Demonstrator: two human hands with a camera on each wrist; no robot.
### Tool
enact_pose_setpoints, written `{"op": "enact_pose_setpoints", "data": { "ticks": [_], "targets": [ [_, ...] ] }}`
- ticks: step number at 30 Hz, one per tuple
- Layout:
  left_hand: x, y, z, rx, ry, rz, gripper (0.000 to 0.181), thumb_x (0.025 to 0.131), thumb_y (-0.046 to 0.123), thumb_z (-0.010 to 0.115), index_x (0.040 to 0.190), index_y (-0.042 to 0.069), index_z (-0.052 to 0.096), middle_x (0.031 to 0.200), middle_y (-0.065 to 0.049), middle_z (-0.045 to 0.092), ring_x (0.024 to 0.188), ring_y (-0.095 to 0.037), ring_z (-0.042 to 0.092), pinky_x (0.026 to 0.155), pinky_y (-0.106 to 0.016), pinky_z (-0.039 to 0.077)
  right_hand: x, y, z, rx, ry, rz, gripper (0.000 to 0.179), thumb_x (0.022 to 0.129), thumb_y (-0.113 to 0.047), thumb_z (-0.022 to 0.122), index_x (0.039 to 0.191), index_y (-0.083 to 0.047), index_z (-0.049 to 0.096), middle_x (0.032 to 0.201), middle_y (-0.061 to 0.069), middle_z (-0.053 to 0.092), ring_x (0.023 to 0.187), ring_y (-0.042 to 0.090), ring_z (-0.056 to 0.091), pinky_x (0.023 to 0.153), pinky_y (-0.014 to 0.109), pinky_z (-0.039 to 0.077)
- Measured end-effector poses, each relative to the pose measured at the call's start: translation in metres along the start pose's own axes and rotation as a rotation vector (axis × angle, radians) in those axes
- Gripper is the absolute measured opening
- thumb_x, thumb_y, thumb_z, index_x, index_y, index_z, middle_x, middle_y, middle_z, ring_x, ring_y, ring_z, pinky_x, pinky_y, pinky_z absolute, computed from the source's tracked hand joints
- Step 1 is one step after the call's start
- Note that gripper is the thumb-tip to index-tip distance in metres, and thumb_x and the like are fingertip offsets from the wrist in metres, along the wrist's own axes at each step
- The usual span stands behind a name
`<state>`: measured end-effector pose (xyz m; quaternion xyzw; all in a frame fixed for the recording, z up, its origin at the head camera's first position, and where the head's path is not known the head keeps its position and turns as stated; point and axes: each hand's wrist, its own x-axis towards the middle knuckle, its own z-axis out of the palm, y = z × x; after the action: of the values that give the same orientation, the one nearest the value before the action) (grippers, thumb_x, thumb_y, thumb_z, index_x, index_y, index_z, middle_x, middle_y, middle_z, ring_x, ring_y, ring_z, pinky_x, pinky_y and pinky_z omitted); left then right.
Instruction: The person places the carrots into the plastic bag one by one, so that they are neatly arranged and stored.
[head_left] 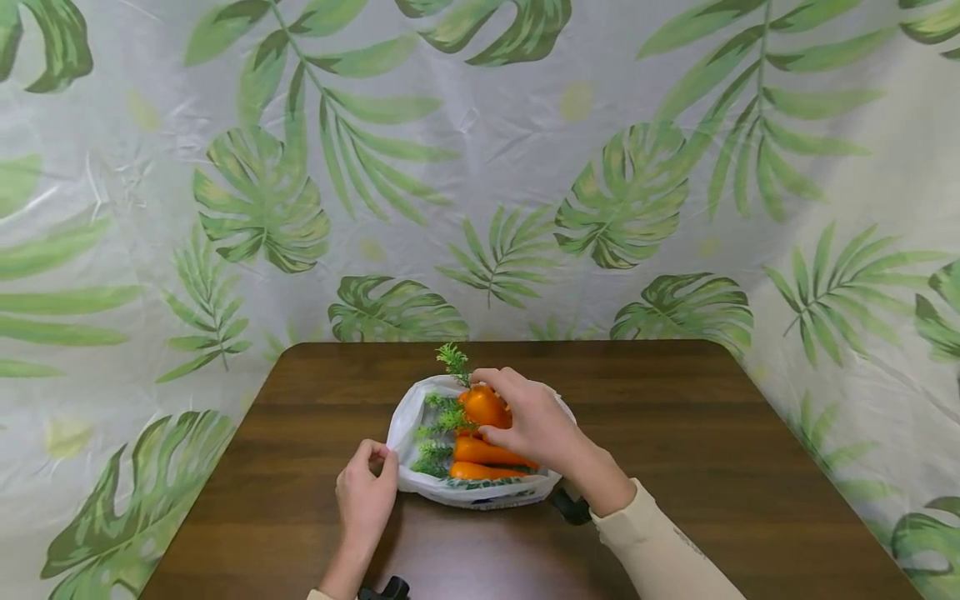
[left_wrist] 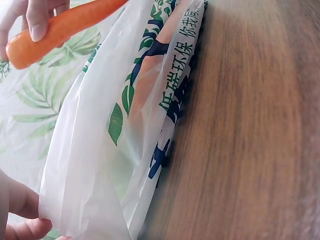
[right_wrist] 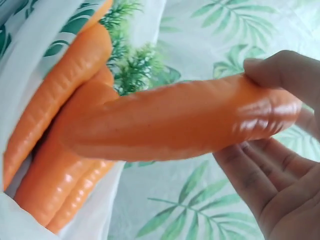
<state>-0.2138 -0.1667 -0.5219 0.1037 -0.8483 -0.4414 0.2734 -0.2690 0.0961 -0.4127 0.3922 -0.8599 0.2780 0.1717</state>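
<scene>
My right hand (head_left: 546, 427) grips an orange carrot (head_left: 486, 407) with a leafy green top (head_left: 452, 362). The thumb lies on one side of it and the fingers on the other. In the right wrist view, the tapered end of this held carrot (right_wrist: 185, 120) overlaps the carrots lying in the bag. A white plastic bag (head_left: 406, 421) with green and blue print lies wide open on the table, and several more carrots (head_left: 491, 452) rest inside, green tops to the left. At the bag's left rim, my left hand (head_left: 364, 492) pinches the plastic between thumb and fingers.
The bag sits on a dark brown wooden table (head_left: 652, 433) with rounded far corners. Behind the table hangs a pale sheet (head_left: 510, 167) with a green leaf pattern. Black wrist straps (head_left: 570, 505) show near both hands.
</scene>
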Motion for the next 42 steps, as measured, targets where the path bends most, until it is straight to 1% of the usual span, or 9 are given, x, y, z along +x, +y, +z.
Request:
{"op": "enact_pose_setpoints", "data": {
  "ticks": [1, 4, 8, 12, 16, 22, 28, 30, 42],
  "targets": [
    [0.000, 0.000, 0.000, 0.000, 0.000, 0.000, 0.008, 0.090, 0.014, 0.070, 0.084, 0.016, 0.065, 0.086, -0.002, 0.074, 0.089, -0.027, 0.072, 0.076, -0.050, 0.048, 0.000, 0.001, 0.001, -0.012, -0.004, -0.018, 0.067, 0.079, -0.019, 0.084, 0.138, -0.022, 0.052, 0.114, -0.009, 0.058, 0.084, 0.006, 0.054, 0.071, 0.024, 0.051],
    [0.000, 0.000, 0.001, -0.001, 0.000, 0.001, 0.008, 0.090, 0.014, 0.070, 0.083, 0.016, 0.065, 0.086, -0.002, 0.074, 0.089, -0.027, 0.072, 0.076, -0.050, 0.048, -0.001, 0.004, 0.006, -0.046, -0.014, -0.067, 0.065, 0.079, -0.021, 0.085, 0.136, -0.021, 0.055, 0.120, -0.008, 0.059, 0.090, 0.009, 0.058, 0.078, 0.028, 0.053],
    [-0.001, 0.000, 0.000, 0.000, 0.006, 0.003, 0.009, 0.089, 0.013, 0.070, 0.082, 0.016, 0.064, 0.085, -0.002, 0.074, 0.088, -0.027, 0.071, 0.076, -0.050, 0.048, -0.003, 0.010, 0.013, -0.080, -0.015, -0.125, 0.061, 0.077, -0.022, 0.086, 0.132, -0.020, 0.059, 0.130, -0.005, 0.060, 0.110, 0.016, 0.061, 0.092, 0.038, 0.052],
    [0.001, 0.001, 0.000, 0.003, 0.022, 0.003, 0.011, 0.088, 0.012, 0.071, 0.081, 0.016, 0.064, 0.083, -0.001, 0.073, 0.086, -0.025, 0.072, 0.075, -0.049, 0.049, -0.005, 0.017, 0.018, -0.087, -0.008, -0.168, 0.059, 0.075, -0.020, 0.086, 0.129, -0.018, 0.061, 0.134, -0.001, 0.059, 0.120, 0.020, 0.059, 0.096, 0.041, 0.049],
    [0.001, 0.002, 0.000, 0.002, 0.027, 0.002, 0.011, 0.087, 0.012, 0.071, 0.080, 0.016, 0.063, 0.082, 0.000, 0.073, 0.087, -0.025, 0.072, 0.077, -0.049, 0.049, -0.007, 0.020, 0.022, -0.100, -0.033, -0.162, 0.057, 0.073, -0.019, 0.086, 0.126, -0.019, 0.063, 0.131, -0.002, 0.059, 0.122, 0.021, 0.057, 0.095, 0.042, 0.049],
    [0.000, 0.003, 0.000, -0.004, 0.023, 0.000, 0.011, 0.087, 0.012, 0.071, 0.080, 0.015, 0.064, 0.083, -0.001, 0.073, 0.087, -0.025, 0.072, 0.077, -0.049, 0.049, -0.013, 0.024, 0.026, -0.113, -0.118, -0.124, 0.055, 0.076, -0.019, 0.086, 0.125, -0.022, 0.061, 0.122, -0.004, 0.057, 0.110, 0.016, 0.058, 0.088, 0.039, 0.050],
    [0.000, 0.004, -0.001, -0.002, 0.025, 0.006, 0.010, 0.088, 0.012, 0.071, 0.080, 0.015, 0.064, 0.082, -0.001, 0.073, 0.087, -0.026, 0.072, 0.077, -0.049, 0.049, -0.022, 0.026, 0.030, -0.097, -0.170, -0.099, 0.055, 0.078, -0.017, 0.084, 0.127, -0.023, 0.060, 0.112, -0.005, 0.054, 0.084, 0.011, 0.056, 0.074, 0.027, 0.051],
    [0.000, 0.004, -0.001, -0.003, 0.028, 0.010, 0.010, 0.088, 0.011, 0.070, 0.080, 0.015, 0.064, 0.082, -0.001, 0.073, 0.087, -0.026, 0.072, 0.077, -0.050, 0.049, -0.025, 0.028, 0.031, -0.096, -0.178, -0.095, 0.055, 0.079, -0.016, 0.084, 0.128, -0.023, 0.060, 0.110, -0.005, 0.054, 0.080, 0.010, 0.055, 0.071, 0.025, 0.050],
    [0.000, 0.004, 0.000, 0.002, 0.030, 0.007, 0.010, 0.088, 0.011, 0.070, 0.080, 0.015, 0.064, 0.082, -0.001, 0.073, 0.086, -0.026, 0.072, 0.077, -0.049, 0.049, -0.037, 0.035, 0.041, -0.194, -0.192, -0.159, 0.057, 0.078, -0.017, 0.087, 0.128, -0.028, 0.062, 0.110, -0.008, 0.055, 0.082, 0.010, 0.057, 0.069, 0.025, 0.051]
  ]
}}
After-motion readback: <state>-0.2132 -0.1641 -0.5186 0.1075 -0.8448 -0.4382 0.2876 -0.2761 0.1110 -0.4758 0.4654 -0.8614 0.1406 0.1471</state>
